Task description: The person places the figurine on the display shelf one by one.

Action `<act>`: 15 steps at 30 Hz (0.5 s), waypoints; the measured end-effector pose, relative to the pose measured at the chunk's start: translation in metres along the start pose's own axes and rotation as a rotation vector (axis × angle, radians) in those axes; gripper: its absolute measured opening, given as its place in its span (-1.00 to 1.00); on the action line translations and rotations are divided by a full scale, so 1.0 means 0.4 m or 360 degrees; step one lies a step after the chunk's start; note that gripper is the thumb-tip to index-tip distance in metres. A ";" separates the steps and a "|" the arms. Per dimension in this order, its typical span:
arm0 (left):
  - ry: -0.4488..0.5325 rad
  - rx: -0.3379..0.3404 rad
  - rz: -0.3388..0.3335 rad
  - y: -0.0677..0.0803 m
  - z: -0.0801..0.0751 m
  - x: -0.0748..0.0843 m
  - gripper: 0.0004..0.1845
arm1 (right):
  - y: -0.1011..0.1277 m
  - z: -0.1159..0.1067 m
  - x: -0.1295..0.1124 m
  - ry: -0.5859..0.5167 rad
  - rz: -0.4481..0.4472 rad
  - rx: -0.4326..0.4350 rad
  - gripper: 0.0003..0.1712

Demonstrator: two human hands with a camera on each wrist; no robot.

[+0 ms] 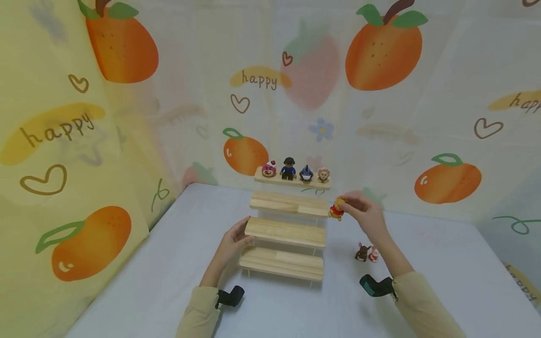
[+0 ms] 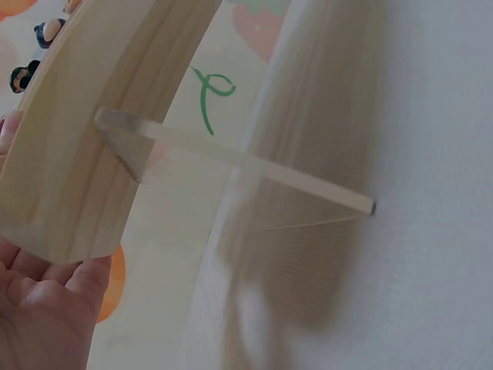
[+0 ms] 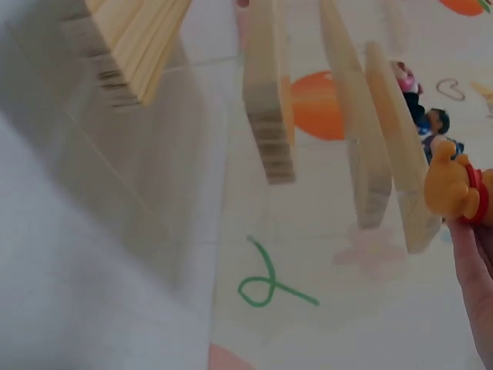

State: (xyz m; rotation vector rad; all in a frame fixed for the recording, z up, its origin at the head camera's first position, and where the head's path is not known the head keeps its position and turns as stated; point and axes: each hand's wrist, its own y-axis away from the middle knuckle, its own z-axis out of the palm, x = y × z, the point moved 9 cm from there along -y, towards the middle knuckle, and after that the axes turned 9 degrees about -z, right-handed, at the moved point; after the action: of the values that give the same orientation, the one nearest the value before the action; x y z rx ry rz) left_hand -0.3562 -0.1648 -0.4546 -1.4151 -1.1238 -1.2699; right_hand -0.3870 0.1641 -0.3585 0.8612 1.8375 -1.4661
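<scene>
Table [image 1: 169, 281] under white cloth; tiered wooden shelf [image 1: 285, 232] stands mid-table toward the back edge — four small figures [image 1: 296, 171] on its top tier. Left hand [image 1: 232, 241] steadies the second tier's left end, fingers relaxed against it. Right hand [image 1: 365, 211] pinches a yellow bear figure [image 1: 336, 209] at the third tier's right end. Placing step, seemingly; next calls for setting it upright. Two more figures [image 1: 367, 253] wait on the table, right of the shelf. Backdrop reads "happy".
</scene>
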 end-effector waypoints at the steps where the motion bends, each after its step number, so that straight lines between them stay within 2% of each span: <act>1: -0.0004 -0.0005 0.0003 0.000 0.000 0.001 -0.30 | -0.005 0.011 -0.036 0.0076 -0.0003 0.0020 -0.67; 3: -0.0008 -0.0009 0.0009 0.000 -0.002 0.004 -0.30 | -0.013 0.029 -0.074 0.0146 -0.0066 0.0036 -0.70; 4: -0.0011 -0.0007 0.0016 0.000 -0.003 0.006 -0.30 | -0.016 0.042 -0.107 0.0215 -0.0055 0.0042 -0.69; 8: -0.0020 -0.0017 0.0042 -0.002 -0.004 0.011 -0.31 | -0.024 0.075 -0.164 0.0231 -0.0088 0.0063 -0.75; 11: -0.0004 -0.0030 0.0047 -0.002 0.000 0.010 -0.30 | -0.026 0.085 -0.175 0.0186 -0.0068 0.0112 -0.74; 15: 0.0012 -0.0022 0.0026 -0.001 0.002 -0.001 -0.30 | -0.033 0.088 -0.148 0.0134 -0.0049 0.0182 -0.74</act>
State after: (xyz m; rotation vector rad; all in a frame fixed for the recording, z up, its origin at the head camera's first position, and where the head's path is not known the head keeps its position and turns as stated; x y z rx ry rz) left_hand -0.3564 -0.1640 -0.4552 -1.4256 -1.0981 -1.2724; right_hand -0.3603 0.1209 -0.3102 0.9669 1.8499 -1.5892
